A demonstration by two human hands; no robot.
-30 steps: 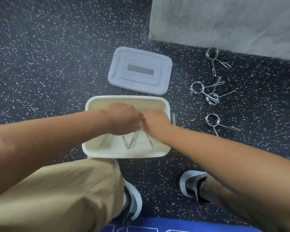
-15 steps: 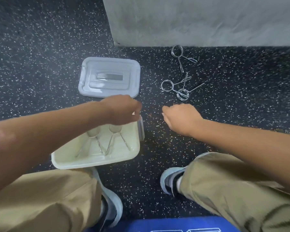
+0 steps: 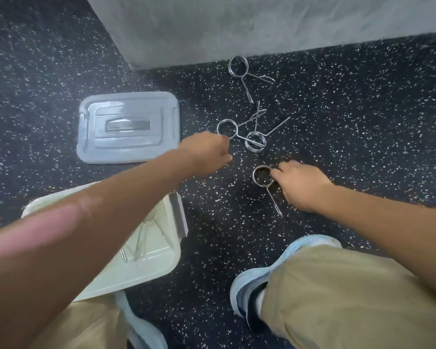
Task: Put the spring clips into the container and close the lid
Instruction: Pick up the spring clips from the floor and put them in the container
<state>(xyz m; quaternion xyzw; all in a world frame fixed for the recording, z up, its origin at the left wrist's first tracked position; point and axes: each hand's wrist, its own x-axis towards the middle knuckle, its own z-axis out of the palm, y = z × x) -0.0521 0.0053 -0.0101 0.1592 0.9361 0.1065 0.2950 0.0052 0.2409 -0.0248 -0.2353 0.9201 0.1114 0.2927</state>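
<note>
Landmark: the cream container (image 3: 146,270) on the speckled dark floor (image 3: 337,152); all places below are given relative to it.
Container: open, no lid on it; the left forearm crosses over most of its opening.
Container contents: the wire legs of spring clips inside (image 3: 139,244) show near its right wall; how many lie there cannot be told.
Lid (image 3: 129,127): grey, flat on the floor just beyond the container's far edge, apart from it, handle recess facing up.
Nearest clip (image 3: 262,176): on the floor to the right of the container, level with its far edge; ring to the left, one straight leg pointing back toward the person.
Crossed pair of clips (image 3: 247,136): farther out than the nearest clip, beyond and right of the container; their legs overlap, two rings side by side.
Farthest clip (image 3: 239,69): well beyond the container, just in front of the grey concrete slab (image 3: 237,28).
Left hand (image 3: 204,153): reached out past the container's far right corner, fingers curled, fingertips at the left ring of the crossed pair; whether they have closed on the wire cannot be told.
Right hand (image 3: 300,185): low at the floor, right of the container, fingers touching the ring of the nearest clip; a firm pinch cannot be confirmed, the fingertips hide the contact.
Person: tan trousers and light blue shoes (image 3: 259,285) at the near side, one shoe right of the container.
</note>
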